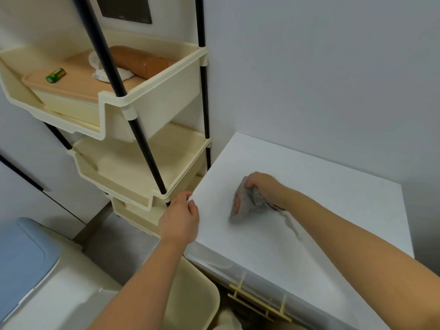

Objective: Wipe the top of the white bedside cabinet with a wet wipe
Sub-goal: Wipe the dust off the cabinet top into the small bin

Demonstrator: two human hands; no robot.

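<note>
The white bedside cabinet [316, 186] fills the right half of the view, its flat top set into the wall corner. My right hand [264, 186] is near the middle of the top, fingers closed on a crumpled grey wipe [245, 206] that is pressed against the surface; the wipe looks blurred. My left hand [181, 217] rests on the cabinet's left edge, fingers curled over the rim. A drawer with a gold bar handle [259, 303] shows on the cabinet's front below.
A cream tiered storage rack [152, 101] on black poles stands directly left of the cabinet, its top tray holding a battery [56, 75], a brown case and a white cloth. A cream bin [192, 294] sits below my left arm. A blue-lidded container [21, 260] is at bottom left.
</note>
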